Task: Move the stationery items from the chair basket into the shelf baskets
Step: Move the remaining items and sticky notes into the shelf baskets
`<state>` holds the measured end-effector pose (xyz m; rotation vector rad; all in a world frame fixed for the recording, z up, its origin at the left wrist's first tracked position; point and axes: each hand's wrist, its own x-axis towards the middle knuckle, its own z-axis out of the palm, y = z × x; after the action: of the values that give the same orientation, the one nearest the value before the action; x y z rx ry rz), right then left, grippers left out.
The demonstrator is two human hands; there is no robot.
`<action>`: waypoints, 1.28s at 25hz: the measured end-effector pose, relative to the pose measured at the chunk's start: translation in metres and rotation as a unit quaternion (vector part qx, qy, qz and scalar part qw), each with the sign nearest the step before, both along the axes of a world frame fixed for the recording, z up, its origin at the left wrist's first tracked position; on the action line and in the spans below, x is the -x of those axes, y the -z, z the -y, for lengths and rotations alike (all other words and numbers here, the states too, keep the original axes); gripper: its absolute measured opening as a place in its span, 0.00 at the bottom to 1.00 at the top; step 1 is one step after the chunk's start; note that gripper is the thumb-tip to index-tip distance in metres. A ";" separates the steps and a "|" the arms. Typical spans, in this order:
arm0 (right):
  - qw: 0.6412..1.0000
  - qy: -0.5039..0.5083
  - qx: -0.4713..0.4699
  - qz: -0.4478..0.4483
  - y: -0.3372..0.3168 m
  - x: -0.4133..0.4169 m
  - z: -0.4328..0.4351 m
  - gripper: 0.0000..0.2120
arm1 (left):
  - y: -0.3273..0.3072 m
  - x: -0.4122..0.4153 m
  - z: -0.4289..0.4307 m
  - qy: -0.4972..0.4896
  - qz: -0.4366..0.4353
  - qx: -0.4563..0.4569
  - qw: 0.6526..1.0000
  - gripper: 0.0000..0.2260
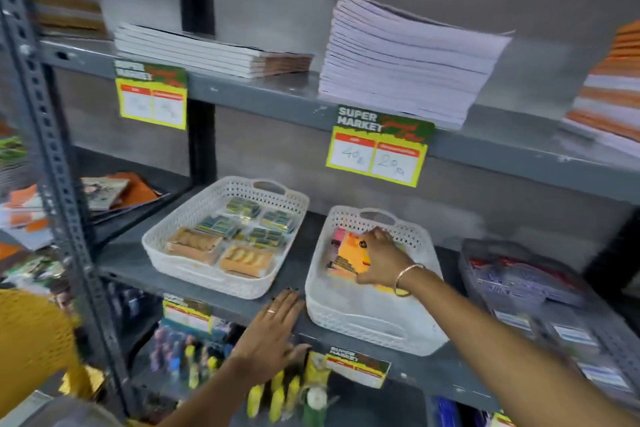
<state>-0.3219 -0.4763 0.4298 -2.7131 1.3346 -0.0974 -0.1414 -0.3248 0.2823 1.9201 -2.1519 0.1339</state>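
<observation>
head view: right hand (381, 258) gripped an orange pack (351, 255), under its thumb, in the right basket (346, 319). left hand (273, 326) lay flat on the shelf (433, 367) edge.

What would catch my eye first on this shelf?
Probably the right hand holding bright orange packets inside the right-hand white basket on the middle shelf. The left hand lies flat on that shelf's front edge, and above hangs a yellow-green Super Market price tag under a tall stack of notebooks.
</observation>
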 end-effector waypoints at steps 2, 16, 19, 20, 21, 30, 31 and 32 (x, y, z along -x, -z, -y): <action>0.998 0.007 -0.043 -0.037 0.025 0.015 0.001 0.41 | 0.010 -0.002 0.009 -0.002 0.005 0.002 1.000 0.36; 0.985 -0.010 -0.142 -0.099 0.077 -0.005 0.012 0.37 | 0.014 0.004 0.015 -0.050 0.031 0.014 0.998 0.30; 0.985 -0.019 -0.138 -0.099 0.077 -0.004 0.013 0.37 | 0.012 0.005 0.015 -0.054 0.036 0.006 0.998 0.31; 0.985 -0.022 -0.137 -0.099 0.077 -0.003 0.013 0.37 | 0.012 0.005 0.015 -0.055 0.037 0.001 0.998 0.31; 0.985 -0.024 -0.138 -0.101 0.077 -0.004 0.012 0.37 | 0.012 0.005 0.015 -0.056 0.038 -0.003 0.998 0.30; 0.988 -0.033 -0.143 -0.056 0.057 -0.002 0.009 0.39 | 0.014 0.002 0.015 -0.038 0.049 -0.007 0.998 0.29; 0.990 -0.038 -0.134 -0.029 0.049 -0.005 0.009 0.36 | 0.014 0.001 0.012 -0.037 0.051 -0.012 0.998 0.30; 0.991 -0.049 -0.125 0.002 0.041 -0.010 0.009 0.31 | 0.013 -0.001 0.008 -0.039 0.055 -0.012 0.998 0.30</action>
<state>-0.3122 -0.4851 0.3888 -2.5586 1.1261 0.0692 -0.1399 -0.3325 0.2692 2.0555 -2.1560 0.2343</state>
